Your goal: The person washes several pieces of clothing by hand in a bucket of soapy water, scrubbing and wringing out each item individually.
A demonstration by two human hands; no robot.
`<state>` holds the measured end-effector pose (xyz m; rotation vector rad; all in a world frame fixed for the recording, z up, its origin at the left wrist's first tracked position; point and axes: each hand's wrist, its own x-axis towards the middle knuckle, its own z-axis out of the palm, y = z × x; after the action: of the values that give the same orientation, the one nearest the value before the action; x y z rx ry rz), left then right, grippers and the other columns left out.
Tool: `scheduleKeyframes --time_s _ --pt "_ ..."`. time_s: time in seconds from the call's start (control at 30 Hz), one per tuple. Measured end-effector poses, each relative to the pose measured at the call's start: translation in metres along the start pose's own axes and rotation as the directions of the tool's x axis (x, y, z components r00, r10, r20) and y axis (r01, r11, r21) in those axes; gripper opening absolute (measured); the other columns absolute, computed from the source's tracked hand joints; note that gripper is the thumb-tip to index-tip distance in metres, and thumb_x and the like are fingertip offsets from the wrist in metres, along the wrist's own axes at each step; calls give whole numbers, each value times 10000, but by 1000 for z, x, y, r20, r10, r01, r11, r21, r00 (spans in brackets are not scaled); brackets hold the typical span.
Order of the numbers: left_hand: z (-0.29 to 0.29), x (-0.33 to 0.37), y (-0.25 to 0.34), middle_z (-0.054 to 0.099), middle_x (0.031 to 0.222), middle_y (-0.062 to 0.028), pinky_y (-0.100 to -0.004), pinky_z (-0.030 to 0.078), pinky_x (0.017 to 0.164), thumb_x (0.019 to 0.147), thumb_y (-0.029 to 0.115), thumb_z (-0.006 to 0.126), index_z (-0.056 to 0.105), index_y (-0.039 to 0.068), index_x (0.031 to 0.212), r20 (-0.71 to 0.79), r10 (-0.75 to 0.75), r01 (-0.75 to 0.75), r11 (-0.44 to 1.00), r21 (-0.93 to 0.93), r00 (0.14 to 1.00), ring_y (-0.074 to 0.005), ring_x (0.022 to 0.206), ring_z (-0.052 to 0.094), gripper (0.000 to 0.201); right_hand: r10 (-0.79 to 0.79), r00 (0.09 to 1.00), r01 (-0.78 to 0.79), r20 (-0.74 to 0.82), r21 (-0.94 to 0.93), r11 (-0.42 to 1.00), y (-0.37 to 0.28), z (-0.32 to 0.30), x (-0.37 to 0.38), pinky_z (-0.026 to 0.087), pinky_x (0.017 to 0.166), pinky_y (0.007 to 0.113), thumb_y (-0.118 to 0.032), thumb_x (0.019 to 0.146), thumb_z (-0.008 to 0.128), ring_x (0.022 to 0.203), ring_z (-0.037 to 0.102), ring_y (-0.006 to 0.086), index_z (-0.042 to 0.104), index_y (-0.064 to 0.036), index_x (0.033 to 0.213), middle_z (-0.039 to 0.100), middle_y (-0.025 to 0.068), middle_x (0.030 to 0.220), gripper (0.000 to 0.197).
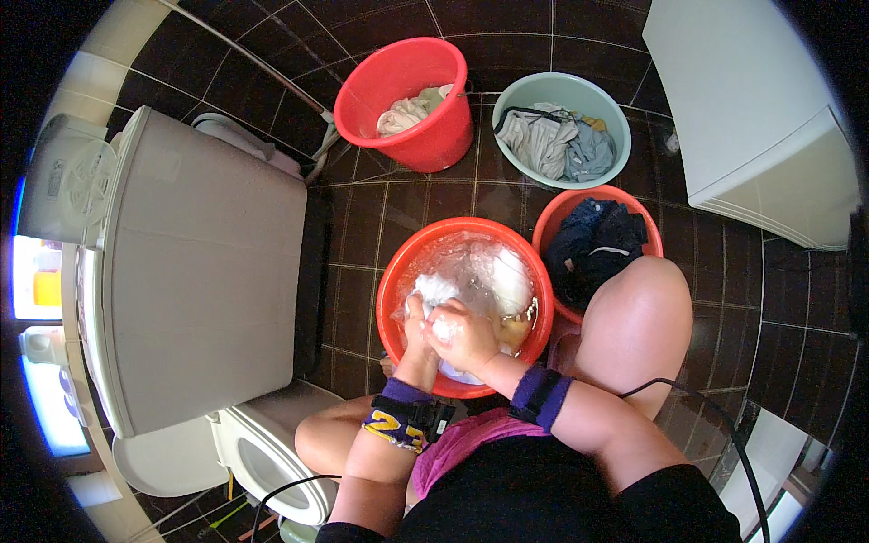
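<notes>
Along the dark tiled floor's (425, 199) left edge stand a pale boxy unit (199, 244) and, nearer, an open toilet (272, 460). A red bucket (434, 149) of light laundry sits toward the far edge. Mid-floor, inside an orange basin's (464, 223) near-left rim, the left hand (415, 324) grasps a wet white cloth (436, 289); the right hand (466, 335) is clenched on it too, pressed alongside. Another white piece (512, 282) lies by the right rim. Beyond are a pale green basin (566, 86) holding grey garments and a red basin (650, 231) of dark clothes.
</notes>
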<state>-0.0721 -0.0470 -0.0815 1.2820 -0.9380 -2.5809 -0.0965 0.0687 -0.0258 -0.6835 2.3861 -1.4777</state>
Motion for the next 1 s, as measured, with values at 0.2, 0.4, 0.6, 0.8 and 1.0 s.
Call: scheduleKeyframes --time_s 0.2,0.4,0.6,0.8,1.0 --pt "2 -11 -4 629 993 -112 -399 521 779 940 348 336 551 43 1102 -33 63 -62 998 29 997 -258 873 629 406 116 993 -115 -32 41 993 8 -1 9 488 617 432 -331 816 624 705 622 351 626 -146 811 637 78 898 185" --pt "19 -26 10 632 1032 -96 -424 512 811 920 402 300 567 67 1079 -120 73 -70 997 30 990 -262 942 621 457 215 972 -205 -93 106 973 22 -15 20 491 690 406 -400 815 649 819 634 306 587 -147 958 631 109 936 297" --pt "36 -62 70 631 1016 -90 -461 499 838 891 357 250 570 73 1064 -85 112 -120 989 -92 990 -293 947 614 461 422 836 -449 351 -3 893 41 -27 22 494 686 404 -643 834 457 842 623 310 550 -97 1068 582 148 1119 601" --pt "50 -127 64 614 1109 -81 -440 477 900 916 373 284 542 80 1158 -5 75 -75 996 -47 997 -280 1032 592 460 579 490 -775 652 630 -53 23 -9 25 535 779 403 -591 886 427 887 647 207 599 -44 1070 667 110 975 602" --pt "3 -121 22 538 1269 -116 -461 439 962 958 444 220 445 71 1302 65 -129 130 991 -16 989 -291 1130 544 556 295 703 -619 648 761 -196 -11 -15 39 559 657 370 -257 842 670 681 656 228 642 -23 913 674 112 803 247"
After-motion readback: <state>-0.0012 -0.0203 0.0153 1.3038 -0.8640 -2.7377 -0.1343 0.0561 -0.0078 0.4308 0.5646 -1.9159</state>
